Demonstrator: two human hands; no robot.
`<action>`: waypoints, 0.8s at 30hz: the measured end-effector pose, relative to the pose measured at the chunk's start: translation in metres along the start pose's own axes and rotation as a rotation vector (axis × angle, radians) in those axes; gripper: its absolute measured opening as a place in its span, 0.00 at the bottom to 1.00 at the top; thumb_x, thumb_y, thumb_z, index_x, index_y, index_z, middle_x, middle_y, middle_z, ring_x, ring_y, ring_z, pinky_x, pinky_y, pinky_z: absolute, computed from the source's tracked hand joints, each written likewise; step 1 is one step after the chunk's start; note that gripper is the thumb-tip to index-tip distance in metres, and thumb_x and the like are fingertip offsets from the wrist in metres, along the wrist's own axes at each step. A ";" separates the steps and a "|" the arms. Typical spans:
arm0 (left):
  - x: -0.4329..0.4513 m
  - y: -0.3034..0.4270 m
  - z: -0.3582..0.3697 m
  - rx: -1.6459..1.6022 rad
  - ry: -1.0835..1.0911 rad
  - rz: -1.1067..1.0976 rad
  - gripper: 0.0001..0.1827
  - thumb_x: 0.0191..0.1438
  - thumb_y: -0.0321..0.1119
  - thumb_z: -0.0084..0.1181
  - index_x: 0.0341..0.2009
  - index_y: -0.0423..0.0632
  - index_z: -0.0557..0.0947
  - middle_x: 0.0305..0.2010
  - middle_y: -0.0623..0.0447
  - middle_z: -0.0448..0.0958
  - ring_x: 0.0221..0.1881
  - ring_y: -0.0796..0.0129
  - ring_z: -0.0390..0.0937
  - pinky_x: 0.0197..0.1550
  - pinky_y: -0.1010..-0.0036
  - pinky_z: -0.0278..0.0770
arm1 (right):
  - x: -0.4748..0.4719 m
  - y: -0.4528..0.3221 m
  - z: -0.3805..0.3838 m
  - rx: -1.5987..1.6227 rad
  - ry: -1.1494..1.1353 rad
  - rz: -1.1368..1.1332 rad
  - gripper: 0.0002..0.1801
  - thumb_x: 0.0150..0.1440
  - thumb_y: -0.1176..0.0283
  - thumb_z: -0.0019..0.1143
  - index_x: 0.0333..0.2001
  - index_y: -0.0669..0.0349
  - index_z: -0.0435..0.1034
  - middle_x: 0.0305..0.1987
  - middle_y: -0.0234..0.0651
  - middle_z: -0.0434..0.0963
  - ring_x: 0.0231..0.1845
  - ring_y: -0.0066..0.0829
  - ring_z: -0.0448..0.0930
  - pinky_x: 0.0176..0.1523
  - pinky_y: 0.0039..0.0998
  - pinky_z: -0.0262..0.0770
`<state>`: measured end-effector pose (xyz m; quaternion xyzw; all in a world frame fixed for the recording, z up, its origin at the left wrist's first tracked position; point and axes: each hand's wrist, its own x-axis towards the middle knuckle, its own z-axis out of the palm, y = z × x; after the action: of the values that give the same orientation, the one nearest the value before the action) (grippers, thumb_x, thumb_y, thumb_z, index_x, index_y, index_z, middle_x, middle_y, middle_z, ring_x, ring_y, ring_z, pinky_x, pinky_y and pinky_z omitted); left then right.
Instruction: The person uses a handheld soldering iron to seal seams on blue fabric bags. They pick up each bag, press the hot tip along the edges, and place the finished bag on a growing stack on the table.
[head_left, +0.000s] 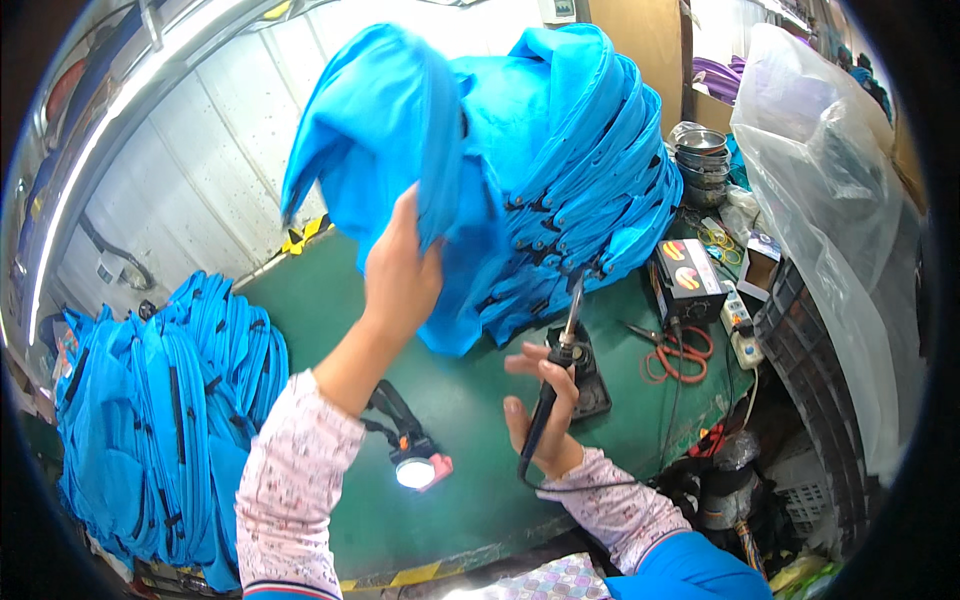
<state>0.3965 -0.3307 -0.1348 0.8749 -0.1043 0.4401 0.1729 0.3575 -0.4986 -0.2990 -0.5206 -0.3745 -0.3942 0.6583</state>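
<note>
My left hand (405, 274) grips the edge of a blue fabric piece (375, 112) and holds it raised at the upper middle, its outline partly blurred. Behind and right of it stands a large stack of blue fabric pieces (585, 142) with dark clips and round metal fittings. A soldering iron (541, 405) with a black handle is in my right hand (555, 420), its metal tip pointing up towards the stack. Under the iron lies a dark iron stand (595, 390). A lit headlamp (415, 471) with a dark strap rests on the green tabletop (465, 517) between my forearms.
More folded blue pieces (172, 420) are piled at left. On the right are red-handled scissors (679, 352), a black control box (686, 281), a power strip (742, 326), stacked metal bowls (703, 161) and a plastic sheet (825, 187). The iron's cord runs across my right forearm.
</note>
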 end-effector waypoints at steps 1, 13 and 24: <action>0.029 0.004 0.023 0.017 -0.034 -0.013 0.32 0.53 0.23 0.57 0.63 0.44 0.65 0.50 0.29 0.76 0.49 0.31 0.75 0.48 0.51 0.75 | 0.002 0.000 -0.006 -0.035 -0.010 0.046 0.28 0.60 0.71 0.62 0.60 0.64 0.59 0.58 0.56 0.71 0.49 0.42 0.80 0.51 0.39 0.79; 0.198 -0.018 0.290 0.149 -0.688 0.015 0.15 0.60 0.36 0.46 0.49 0.49 0.81 0.52 0.38 0.79 0.53 0.42 0.78 0.52 0.52 0.77 | 0.002 0.015 -0.025 -0.073 0.083 0.209 0.28 0.65 0.62 0.54 0.62 0.61 0.52 0.58 0.55 0.67 0.37 0.35 0.83 0.50 0.43 0.73; 0.018 -0.015 0.095 0.042 -0.057 0.429 0.36 0.42 0.33 0.70 0.57 0.45 0.71 0.53 0.40 0.67 0.58 0.44 0.66 0.61 0.52 0.65 | 0.014 0.003 -0.028 -0.092 0.085 0.362 0.31 0.71 0.60 0.35 0.69 0.66 0.42 0.57 0.54 0.68 0.39 0.30 0.74 0.47 0.36 0.72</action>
<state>0.4820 -0.3550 -0.1754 0.8481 -0.2838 0.4441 0.0542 0.3688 -0.5276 -0.2927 -0.5918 -0.2284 -0.3076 0.7092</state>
